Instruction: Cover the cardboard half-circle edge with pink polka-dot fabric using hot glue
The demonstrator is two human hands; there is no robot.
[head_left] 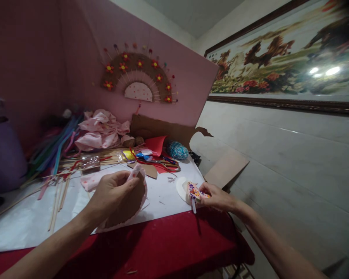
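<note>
My left hand (114,193) is closed on a brown cardboard piece (128,205), pinching pink dotted fabric (138,170) at its top edge. Fabric also shows along the piece's right and lower rim. My right hand (216,195) is closed around a flower-patterned scrap (195,191), from which a flat white stick (194,206) points down. The scrap and stick are beside and partly in front of a round white dish (181,186); whether they touch it I cannot tell. My fingertips on the right are partly hidden behind the scrap.
Scissors (163,164), red sheets (156,145) and blue yarn (177,150) lie behind. Thin sticks (62,193), crumpled pink fabric (100,130) and a purple container (4,155) are leftward. A flower-decorated cardboard arch (139,63) is on the pink board. Red cloth (163,248) covers the front edge.
</note>
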